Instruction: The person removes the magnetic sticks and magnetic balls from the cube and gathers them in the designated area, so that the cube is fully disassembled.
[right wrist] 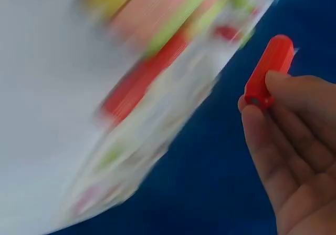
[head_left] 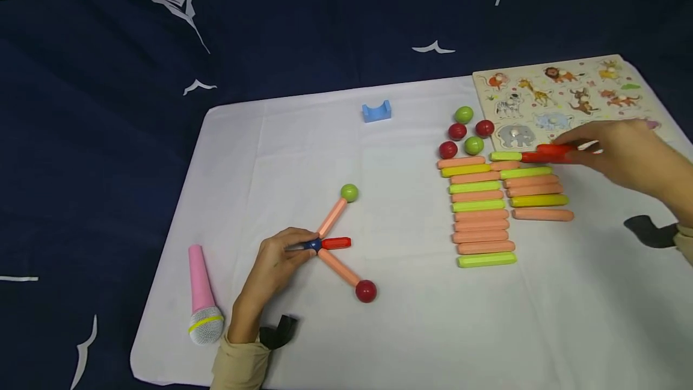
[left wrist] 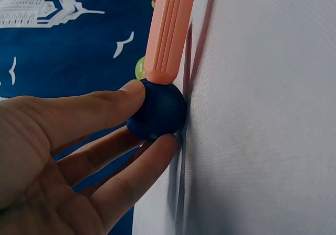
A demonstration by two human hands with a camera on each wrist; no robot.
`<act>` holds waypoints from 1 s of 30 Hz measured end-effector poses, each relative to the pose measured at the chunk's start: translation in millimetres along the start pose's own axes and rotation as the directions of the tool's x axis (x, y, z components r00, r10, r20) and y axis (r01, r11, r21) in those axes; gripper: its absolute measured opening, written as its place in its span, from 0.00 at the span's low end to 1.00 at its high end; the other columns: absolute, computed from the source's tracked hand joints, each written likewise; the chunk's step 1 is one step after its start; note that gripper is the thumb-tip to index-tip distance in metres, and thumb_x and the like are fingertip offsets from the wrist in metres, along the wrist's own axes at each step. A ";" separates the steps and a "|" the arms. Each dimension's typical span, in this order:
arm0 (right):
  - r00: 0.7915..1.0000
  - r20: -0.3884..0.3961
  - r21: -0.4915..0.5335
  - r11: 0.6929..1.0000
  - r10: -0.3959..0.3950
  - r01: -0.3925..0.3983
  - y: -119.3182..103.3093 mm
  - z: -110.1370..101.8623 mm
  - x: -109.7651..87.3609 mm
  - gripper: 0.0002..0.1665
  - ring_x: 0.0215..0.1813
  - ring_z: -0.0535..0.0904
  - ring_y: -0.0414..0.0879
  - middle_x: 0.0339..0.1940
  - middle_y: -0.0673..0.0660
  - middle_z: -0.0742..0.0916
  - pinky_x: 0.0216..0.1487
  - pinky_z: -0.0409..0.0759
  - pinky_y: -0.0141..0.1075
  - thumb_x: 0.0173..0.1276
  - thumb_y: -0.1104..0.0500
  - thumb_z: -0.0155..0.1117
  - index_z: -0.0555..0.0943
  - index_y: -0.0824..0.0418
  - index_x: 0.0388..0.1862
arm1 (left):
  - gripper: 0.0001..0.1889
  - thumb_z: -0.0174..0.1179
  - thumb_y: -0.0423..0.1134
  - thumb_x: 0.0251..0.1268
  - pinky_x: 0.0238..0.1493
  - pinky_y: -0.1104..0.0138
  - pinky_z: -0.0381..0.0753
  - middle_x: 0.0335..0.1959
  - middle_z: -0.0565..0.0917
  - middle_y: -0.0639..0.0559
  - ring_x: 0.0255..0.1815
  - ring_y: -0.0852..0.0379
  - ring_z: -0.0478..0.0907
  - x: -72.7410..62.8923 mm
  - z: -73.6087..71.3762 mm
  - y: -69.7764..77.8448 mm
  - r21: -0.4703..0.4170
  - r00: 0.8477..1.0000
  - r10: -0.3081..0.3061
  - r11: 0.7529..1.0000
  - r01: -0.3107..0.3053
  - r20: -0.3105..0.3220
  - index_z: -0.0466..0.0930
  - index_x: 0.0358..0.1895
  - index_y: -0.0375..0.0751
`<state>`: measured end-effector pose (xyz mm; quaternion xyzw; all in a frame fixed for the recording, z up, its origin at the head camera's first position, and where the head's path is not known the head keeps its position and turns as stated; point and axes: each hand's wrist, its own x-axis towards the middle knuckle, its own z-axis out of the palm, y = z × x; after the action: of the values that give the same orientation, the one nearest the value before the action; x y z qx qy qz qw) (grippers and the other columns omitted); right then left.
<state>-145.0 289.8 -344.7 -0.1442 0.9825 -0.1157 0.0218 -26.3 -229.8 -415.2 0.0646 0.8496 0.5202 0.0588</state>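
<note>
My left hand [head_left: 278,260] pinches a dark blue ball [left wrist: 160,109] between thumb and fingers. From this ball, two salmon sticks [head_left: 338,268] and a short red stick [head_left: 337,243] spread outward. One salmon stick ends in a green ball [head_left: 349,192], the other in a dark red ball [head_left: 366,291]. Over at the right, my right hand [head_left: 622,152] grips a loose red stick [right wrist: 270,69] by thumb and fingers, raised off the table. Another red stick [right wrist: 144,80] lies below it, blurred in the right wrist view, beside the rows of coloured sticks [head_left: 482,226].
Several loose red and green balls [head_left: 473,145] sit above the rows. An animal puzzle board [head_left: 587,80] fills the far right corner. A light blue notched block [head_left: 376,111] stands at the back, and a pink toy microphone [head_left: 201,281] lies at left on the white table [head_left: 281,155].
</note>
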 end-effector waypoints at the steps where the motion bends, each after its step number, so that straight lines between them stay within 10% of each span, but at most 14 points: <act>1: 0.999 0.014 -0.020 0.999 0.034 -0.034 14.8 0.2 -0.1 0.18 0.42 0.76 0.66 0.45 0.75 0.83 0.44 0.79 0.62 0.57 0.74 0.70 0.83 0.73 0.48 | 0.13 0.67 0.23 0.58 0.46 0.68 0.84 0.48 0.84 0.43 0.48 0.49 0.84 -0.4 -0.3 -0.2 -0.002 1.000 -0.002 1.000 0.002 0.000 0.86 0.47 0.32; 8: 0.978 0.195 -0.062 0.996 0.075 -0.064 67.8 13.0 -5.2 0.17 0.44 0.73 0.68 0.47 0.79 0.80 0.50 0.75 0.66 0.53 0.78 0.70 0.83 0.76 0.44 | 0.12 0.68 0.24 0.57 0.45 0.68 0.84 0.47 0.84 0.43 0.48 0.49 0.83 -1.1 -1.0 0.2 -0.001 1.000 0.003 1.000 -0.003 0.002 0.86 0.46 0.32; 20: 0.973 0.154 -0.142 0.978 0.172 -0.150 63.6 29.9 -2.9 0.18 0.43 0.74 0.66 0.47 0.77 0.81 0.47 0.75 0.65 0.58 0.69 0.72 0.81 0.75 0.47 | 0.13 0.67 0.23 0.57 0.45 0.68 0.84 0.48 0.84 0.43 0.48 0.49 0.83 -1.5 -0.3 -1.3 0.010 1.000 0.009 1.000 -0.008 -0.006 0.86 0.46 0.32; 26: 0.992 0.041 -0.118 0.987 0.118 -0.112 24.7 22.3 -1.6 0.18 0.45 0.74 0.67 0.48 0.76 0.80 0.43 0.76 0.63 0.57 0.68 0.73 0.82 0.72 0.46 | 0.13 0.68 0.22 0.56 0.45 0.69 0.84 0.47 0.84 0.44 0.47 0.49 0.84 -0.5 -0.4 0.7 0.024 1.000 0.020 1.000 -0.020 -0.005 0.86 0.46 0.32; 30: 0.998 0.005 0.006 0.998 -0.067 0.067 -39.2 25.8 3.2 0.19 0.46 0.78 0.60 0.47 0.66 0.84 0.46 0.79 0.58 0.56 0.66 0.75 0.84 0.67 0.48 | 0.13 0.68 0.22 0.56 0.45 0.68 0.84 0.47 0.84 0.44 0.46 0.49 0.84 0.3 -0.3 0.1 0.027 1.000 0.025 0.999 -0.024 -0.007 0.86 0.46 0.32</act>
<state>-135.2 246.7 -360.6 -0.1773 0.9767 -0.1191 0.0208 -26.7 -230.0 -414.9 0.0739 0.8558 0.5097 0.0487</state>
